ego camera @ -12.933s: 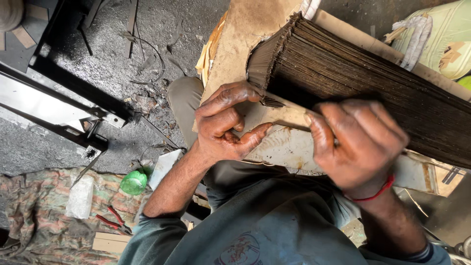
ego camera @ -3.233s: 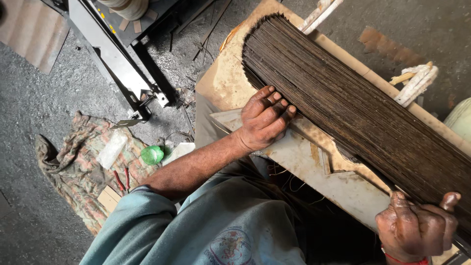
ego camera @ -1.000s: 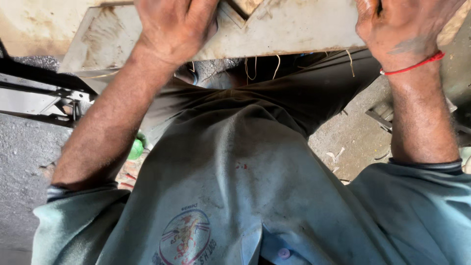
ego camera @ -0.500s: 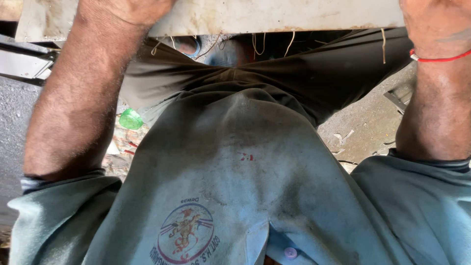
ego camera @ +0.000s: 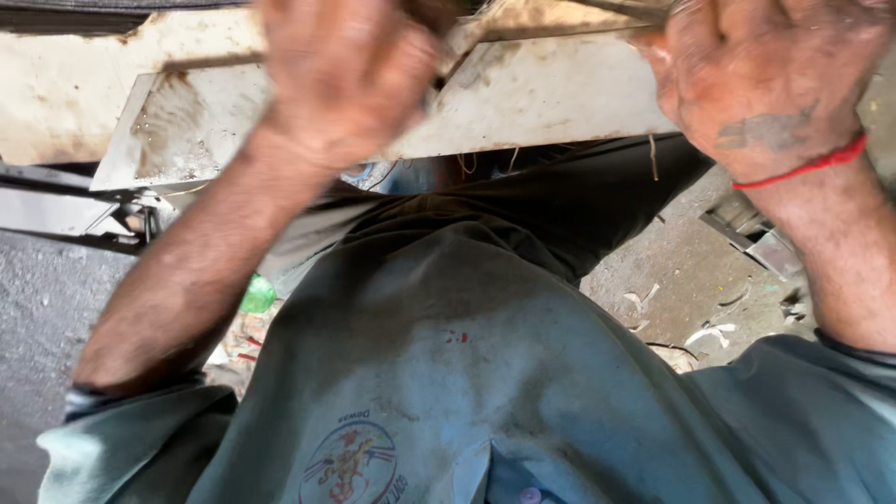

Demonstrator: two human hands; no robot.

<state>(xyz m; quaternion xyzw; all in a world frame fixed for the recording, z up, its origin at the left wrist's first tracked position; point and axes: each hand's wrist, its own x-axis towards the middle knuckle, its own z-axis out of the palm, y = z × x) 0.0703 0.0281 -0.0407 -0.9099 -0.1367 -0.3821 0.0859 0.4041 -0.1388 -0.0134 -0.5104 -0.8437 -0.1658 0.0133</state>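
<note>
A pale, stained board (ego camera: 541,93) runs across the top of the view, above my lap. My left hand (ego camera: 345,79) lies on its upper edge, blurred, with the fingers out of sight past the top of the picture. My right hand (ego camera: 761,84), a red thread around the wrist, sits on the board's right end with its knuckles bent over the far edge. A thin metal rod (ego camera: 611,7) shows just left of that hand. Below are my grey-blue shirt (ego camera: 485,392) and dark trousers (ego camera: 560,205).
A dark metal frame (ego camera: 65,210) lies on the grey floor at the left. A green bottle cap end (ego camera: 259,294) and scraps sit beside my left arm. Pale shavings (ego camera: 709,331) and metal bits (ego camera: 761,247) litter the ground at the right.
Both hands sit lower and fuller in the picture than half a second ago, still on the pale board. The bundle of dark strips seen earlier is out of sight above.
</note>
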